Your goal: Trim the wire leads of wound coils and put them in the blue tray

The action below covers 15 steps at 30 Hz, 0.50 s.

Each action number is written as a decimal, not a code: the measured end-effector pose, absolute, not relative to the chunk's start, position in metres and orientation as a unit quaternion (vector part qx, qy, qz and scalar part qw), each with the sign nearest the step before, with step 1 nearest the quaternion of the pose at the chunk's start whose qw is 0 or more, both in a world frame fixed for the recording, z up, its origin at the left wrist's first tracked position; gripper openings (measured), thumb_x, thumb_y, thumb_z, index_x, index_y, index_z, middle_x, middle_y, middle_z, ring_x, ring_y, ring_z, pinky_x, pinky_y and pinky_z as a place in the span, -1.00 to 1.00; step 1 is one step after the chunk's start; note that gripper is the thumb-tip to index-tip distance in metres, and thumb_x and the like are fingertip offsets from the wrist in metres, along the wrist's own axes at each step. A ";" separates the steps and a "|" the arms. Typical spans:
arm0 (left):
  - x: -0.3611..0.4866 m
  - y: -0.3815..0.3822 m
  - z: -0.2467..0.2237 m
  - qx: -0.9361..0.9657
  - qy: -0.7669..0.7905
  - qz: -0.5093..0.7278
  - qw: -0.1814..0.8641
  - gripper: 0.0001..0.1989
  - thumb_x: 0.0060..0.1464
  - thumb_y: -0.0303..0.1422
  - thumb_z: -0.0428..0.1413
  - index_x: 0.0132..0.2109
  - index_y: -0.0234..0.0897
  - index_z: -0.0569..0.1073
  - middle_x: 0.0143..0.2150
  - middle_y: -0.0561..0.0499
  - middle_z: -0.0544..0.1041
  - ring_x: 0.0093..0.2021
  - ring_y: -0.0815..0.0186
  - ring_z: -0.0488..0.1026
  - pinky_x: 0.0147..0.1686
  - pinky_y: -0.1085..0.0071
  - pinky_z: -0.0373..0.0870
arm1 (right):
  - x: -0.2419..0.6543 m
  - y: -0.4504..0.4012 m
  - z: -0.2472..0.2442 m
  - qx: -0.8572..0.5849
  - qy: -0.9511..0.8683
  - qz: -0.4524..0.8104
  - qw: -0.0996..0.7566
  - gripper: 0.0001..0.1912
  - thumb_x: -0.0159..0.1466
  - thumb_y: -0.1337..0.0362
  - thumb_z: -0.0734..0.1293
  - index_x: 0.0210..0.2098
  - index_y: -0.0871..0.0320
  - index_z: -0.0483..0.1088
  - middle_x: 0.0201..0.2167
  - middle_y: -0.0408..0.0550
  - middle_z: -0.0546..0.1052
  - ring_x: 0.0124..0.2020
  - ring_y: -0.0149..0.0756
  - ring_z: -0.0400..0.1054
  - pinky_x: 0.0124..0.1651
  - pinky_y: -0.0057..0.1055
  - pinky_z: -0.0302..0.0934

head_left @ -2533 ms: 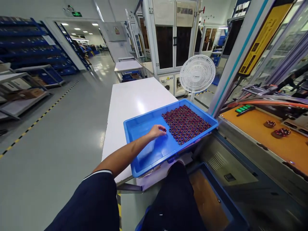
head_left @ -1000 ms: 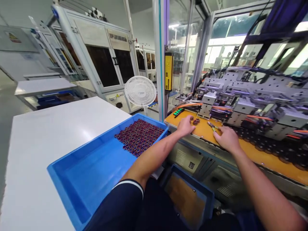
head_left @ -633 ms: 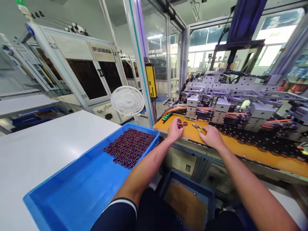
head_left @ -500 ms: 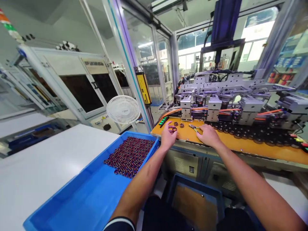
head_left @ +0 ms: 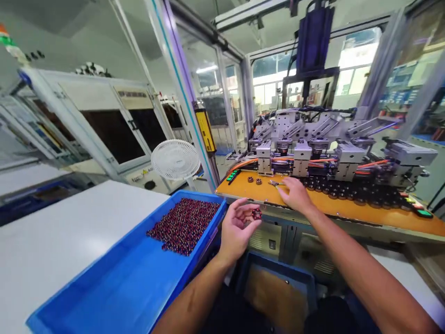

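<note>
My left hand [head_left: 236, 227] is raised in front of the bench edge, pinching a small round ring-shaped part [head_left: 256, 214] with red dots between thumb and fingers. On the orange bench top, my right hand [head_left: 295, 194] is closed over the handles of a pair of pliers [head_left: 274, 183]; the jaws point left and most of the handles are hidden under the fingers. Two small brown ring-shaped parts [head_left: 258, 181] lie on the bench to the left of the pliers.
A blue tray [head_left: 118, 278] on the left holds a mass of small dark red pieces [head_left: 187, 225]. Behind the bench top [head_left: 239, 185] stands a machine [head_left: 302, 155] with a row of dark round parts [head_left: 333, 188] before it. A white fan [head_left: 175, 159] and a lower bin [head_left: 274, 264] are nearby.
My left hand has come back from the bench, toward me and lower, with the ring-shaped part. My right hand stays at the pliers, and the machine's slanted upper parts have shifted.
</note>
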<state>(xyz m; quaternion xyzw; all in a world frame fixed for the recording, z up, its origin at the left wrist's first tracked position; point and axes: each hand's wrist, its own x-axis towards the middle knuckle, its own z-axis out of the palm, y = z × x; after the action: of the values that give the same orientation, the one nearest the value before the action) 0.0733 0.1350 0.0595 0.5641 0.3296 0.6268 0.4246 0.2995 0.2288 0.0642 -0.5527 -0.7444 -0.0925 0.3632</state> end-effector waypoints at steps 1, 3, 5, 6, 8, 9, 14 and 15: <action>0.070 0.122 0.056 0.582 0.321 0.628 0.406 -0.46 -0.08 -0.46 0.30 0.05 -0.17 0.30 -0.07 -0.06 0.62 -0.15 0.34 0.58 -0.10 0.40 0.50 | 0.297 0.213 0.069 -0.532 -0.742 -0.098 0.395 -0.78 0.43 0.23 0.27 -0.04 0.24 0.42 0.01 0.11 0.48 0.03 -0.14 0.39 0.11 -0.11 0.33; 0.064 0.099 0.047 0.623 0.309 0.622 0.360 -0.51 0.03 -0.49 0.24 0.08 -0.14 0.31 -0.02 -0.06 0.62 -0.12 0.35 0.58 -0.08 0.39 0.51 | 0.289 0.171 0.078 -0.491 -0.736 -0.101 0.454 -0.71 0.46 0.22 0.17 0.04 0.24 0.39 0.03 0.16 0.48 -0.03 -0.15 0.43 0.07 -0.17 0.36; 0.059 0.082 0.038 0.653 0.300 0.610 0.334 -0.52 0.09 -0.52 0.20 0.12 -0.12 0.30 0.02 -0.06 0.61 -0.08 0.32 0.59 -0.06 0.37 0.52 | 0.282 0.124 0.083 -0.431 -0.762 -0.087 0.476 -0.72 0.45 0.21 0.21 0.10 0.10 0.36 0.06 0.02 0.49 -0.12 -0.23 0.47 0.06 -0.24 0.38; 0.057 0.076 0.035 0.664 0.294 0.604 0.329 -0.52 0.10 -0.53 0.18 0.13 -0.11 0.29 0.04 -0.07 0.61 -0.06 0.30 0.59 -0.04 0.35 0.52 | 0.279 0.102 0.084 -0.371 -0.802 -0.070 0.463 -0.71 0.44 0.26 0.24 0.14 0.07 0.34 0.07 -0.01 0.49 -0.08 -0.24 0.47 0.07 -0.28 0.37; 0.056 0.067 0.029 0.680 0.279 0.594 0.328 -0.48 0.11 -0.56 0.17 0.17 -0.11 0.28 0.06 -0.08 0.60 -0.02 0.28 0.58 0.00 0.32 0.53 | 0.274 0.068 0.081 -0.298 -0.860 -0.080 0.406 -0.63 0.43 0.37 0.25 0.21 0.17 0.28 0.14 0.06 0.45 0.06 -0.23 0.42 0.11 -0.33 0.34; 0.057 0.065 0.027 0.684 0.270 0.591 0.330 -0.46 0.11 -0.57 0.16 0.19 -0.09 0.27 0.07 -0.07 0.59 -0.02 0.28 0.58 0.01 0.32 0.53 | 0.273 0.057 0.077 -0.283 -0.874 -0.090 0.385 -0.64 0.43 0.40 0.25 0.21 0.23 0.27 0.11 0.10 0.47 0.06 -0.21 0.42 0.09 -0.33 0.35; 0.066 0.060 0.019 0.676 0.242 0.584 0.380 -0.41 0.12 -0.60 0.15 0.22 -0.05 0.23 0.11 -0.07 0.56 0.01 0.32 0.56 0.02 0.34 0.52 | 0.274 0.042 0.057 -0.291 -0.892 -0.019 0.347 -0.78 0.45 0.44 0.16 -0.09 0.14 0.41 -0.33 -0.09 0.60 -0.37 -0.30 0.52 -0.28 -0.40 0.46; 0.068 0.060 0.018 0.665 0.238 0.583 0.403 -0.43 0.12 -0.58 0.16 0.21 -0.09 0.23 0.11 -0.11 0.56 0.00 0.31 0.56 0.00 0.35 0.52 | 0.274 0.040 0.056 -0.295 -0.890 0.007 0.347 -0.77 0.45 0.44 0.15 -0.13 0.12 0.42 -0.36 -0.13 0.59 -0.40 -0.33 0.52 -0.30 -0.44 0.46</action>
<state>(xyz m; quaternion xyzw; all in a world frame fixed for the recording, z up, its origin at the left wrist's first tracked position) 0.0684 0.0597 0.0181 0.6645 0.2383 0.5826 0.4028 0.2740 0.0405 0.0556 -0.2946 -0.8904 0.0072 0.3470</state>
